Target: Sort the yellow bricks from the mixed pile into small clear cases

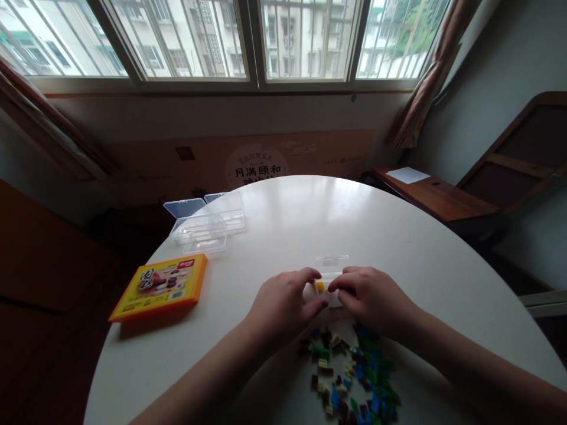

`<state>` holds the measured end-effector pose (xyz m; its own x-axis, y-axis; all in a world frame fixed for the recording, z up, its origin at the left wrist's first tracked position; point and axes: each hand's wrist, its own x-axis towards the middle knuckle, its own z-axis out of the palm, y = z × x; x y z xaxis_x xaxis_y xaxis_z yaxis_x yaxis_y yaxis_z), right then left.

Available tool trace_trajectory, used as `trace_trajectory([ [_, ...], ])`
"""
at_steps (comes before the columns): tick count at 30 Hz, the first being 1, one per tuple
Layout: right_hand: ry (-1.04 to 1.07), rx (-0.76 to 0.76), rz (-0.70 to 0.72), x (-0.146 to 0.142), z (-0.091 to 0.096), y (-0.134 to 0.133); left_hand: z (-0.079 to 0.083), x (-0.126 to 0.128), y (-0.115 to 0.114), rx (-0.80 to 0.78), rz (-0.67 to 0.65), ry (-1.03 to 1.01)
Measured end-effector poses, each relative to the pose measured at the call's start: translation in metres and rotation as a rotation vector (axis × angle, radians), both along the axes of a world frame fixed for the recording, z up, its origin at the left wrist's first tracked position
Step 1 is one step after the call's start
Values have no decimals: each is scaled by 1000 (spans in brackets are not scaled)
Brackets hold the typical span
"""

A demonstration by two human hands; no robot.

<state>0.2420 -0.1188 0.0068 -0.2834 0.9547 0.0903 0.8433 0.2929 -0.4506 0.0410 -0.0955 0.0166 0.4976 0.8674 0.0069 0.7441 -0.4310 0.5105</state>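
Observation:
My left hand (283,304) and my right hand (372,298) meet over a small clear plastic box (331,277) on the white round table (310,230). Both hands have their fingers curled around the box, whose lid stands open behind it. A small yellow piece (319,286) shows between my fingertips inside the box. Just in front of my hands lies a heap of several small building bricks (349,369) in blue, green, yellow and dark colours.
An orange flat box (162,285) lies at the table's left. Two clear plastic boxes (206,221) with open lids sit at the far left edge. A dark wooden desk with a paper sheet (407,175) stands at the right, under the windows.

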Motion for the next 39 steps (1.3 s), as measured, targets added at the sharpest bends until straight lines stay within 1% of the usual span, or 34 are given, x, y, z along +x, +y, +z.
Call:
trace_trajectory([
  [5, 1, -5, 10, 0, 0, -1, 1, 0, -1, -3, -3, -3],
  [12, -16, -1, 23, -2, -1, 0, -2, -1, 0, 22, -17, -13],
  [23, 9, -4, 4, -2, -1, 0, -3, -1, 0, 26, -16, -15],
  [39, -16, -3, 7, -4, -1, 0, -2, -1, 0, 21, -15, -18],
])
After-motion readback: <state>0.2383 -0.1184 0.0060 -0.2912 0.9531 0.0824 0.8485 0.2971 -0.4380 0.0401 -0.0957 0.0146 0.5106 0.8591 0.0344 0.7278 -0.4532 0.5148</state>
